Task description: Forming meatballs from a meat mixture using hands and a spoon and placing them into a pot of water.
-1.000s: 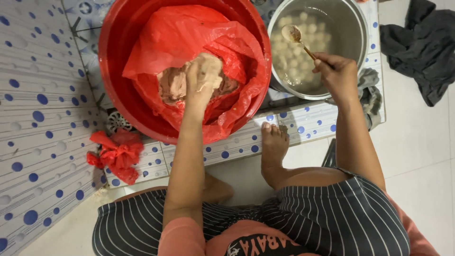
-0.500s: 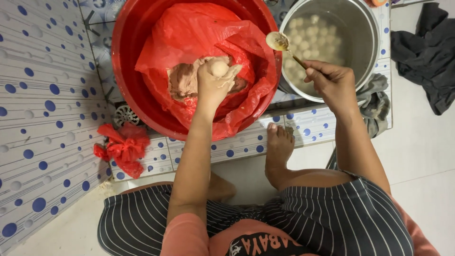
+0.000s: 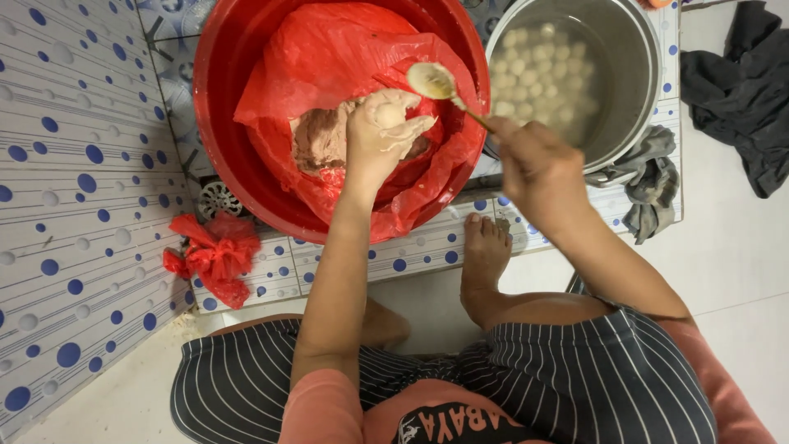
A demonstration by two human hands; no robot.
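A crumpled red bag point(image 3: 212, 256) lies on the dotted tiles point(image 3: 74, 189) beside a drain point(image 3: 217, 197). A grey rag point(image 3: 649, 177) sits by the step (dark cloth point(image 3: 735, 82) farther right).

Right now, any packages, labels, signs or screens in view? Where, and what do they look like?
No labels, signs or screens on the things at hand.
Red plastic bag liner: opened inside the red basin, holding pinkish paste that the left hand squeezes.
Crumpled red plastic bag: tiled floor, beside the drain.
Shirt print: pale lettering, bottom edge.
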